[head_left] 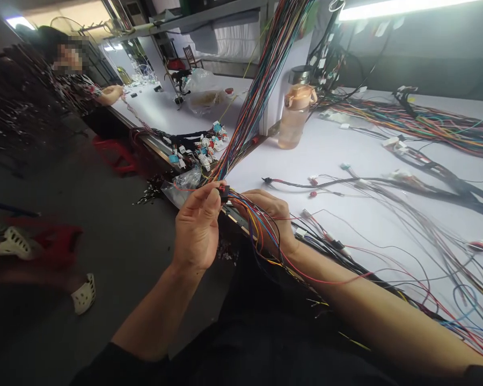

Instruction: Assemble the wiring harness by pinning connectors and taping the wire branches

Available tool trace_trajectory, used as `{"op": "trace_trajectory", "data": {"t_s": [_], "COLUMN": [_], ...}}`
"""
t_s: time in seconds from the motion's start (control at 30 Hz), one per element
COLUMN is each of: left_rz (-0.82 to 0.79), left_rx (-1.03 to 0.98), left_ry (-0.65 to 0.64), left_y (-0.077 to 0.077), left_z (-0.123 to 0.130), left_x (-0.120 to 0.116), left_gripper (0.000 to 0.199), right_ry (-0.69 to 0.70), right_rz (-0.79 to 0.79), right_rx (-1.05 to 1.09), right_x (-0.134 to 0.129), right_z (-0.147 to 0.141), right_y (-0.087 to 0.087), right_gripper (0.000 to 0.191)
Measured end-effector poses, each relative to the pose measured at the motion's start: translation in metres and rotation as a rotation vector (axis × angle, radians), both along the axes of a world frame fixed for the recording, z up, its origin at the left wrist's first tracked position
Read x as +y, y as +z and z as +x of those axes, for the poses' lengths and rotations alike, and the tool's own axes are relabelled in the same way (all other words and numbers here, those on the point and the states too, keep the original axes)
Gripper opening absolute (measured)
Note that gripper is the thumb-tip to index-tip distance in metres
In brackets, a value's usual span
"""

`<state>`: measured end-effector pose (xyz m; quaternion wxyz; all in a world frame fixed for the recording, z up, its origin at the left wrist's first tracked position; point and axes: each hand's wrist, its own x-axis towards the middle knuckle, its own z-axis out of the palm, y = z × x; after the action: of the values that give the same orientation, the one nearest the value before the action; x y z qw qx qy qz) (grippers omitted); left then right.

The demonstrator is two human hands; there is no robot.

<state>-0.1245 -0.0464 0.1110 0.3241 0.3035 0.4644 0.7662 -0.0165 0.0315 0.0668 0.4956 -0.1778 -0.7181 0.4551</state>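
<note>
My left hand point(199, 225) pinches a small black connector point(224, 193) with a red part on its face, thumb in front and fingers behind. Out of the connector's right side runs a bundle of coloured wires point(261, 214), red, blue, yellow, orange and black. My right hand point(270, 214) is closed around these wires just right of the connector, its fingertips partly hidden behind them. Some wires hang below the right wrist, and a red one trails across my forearm. Behind both hands, a thick hanging bundle of long wires point(261, 80) slants down to the table edge.
On the white table point(249, 166) stand a bottle point(293, 120) and wire harnesses point(430, 182). A pile of white connectors point(207, 147) lies at the left edge. A person point(76, 80) sits farther left. A red stool point(115, 153) and a shoe point(83, 295) are on the floor side.
</note>
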Motion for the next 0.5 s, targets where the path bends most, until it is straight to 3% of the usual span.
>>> {"op": "trace_trajectory", "data": {"t_s": [0.27, 0.5], "left_rz": [-0.014, -0.034], "left_rx": [-0.104, -0.127], "left_ry": [-0.038, -0.060], "left_y": [-0.007, -0.014], "left_z": [-0.002, 0.010], "left_x": [-0.007, -0.009], "left_gripper": [0.021, 0.019], "right_ry": [-0.136, -0.066], "right_rz": [-0.035, -0.030], "right_rx": [-0.091, -0.078], "right_x": [-0.026, -0.025], "right_z": [0.023, 0.013], "right_y": [0.010, 0.005], "right_gripper": [0.010, 0.013]}}
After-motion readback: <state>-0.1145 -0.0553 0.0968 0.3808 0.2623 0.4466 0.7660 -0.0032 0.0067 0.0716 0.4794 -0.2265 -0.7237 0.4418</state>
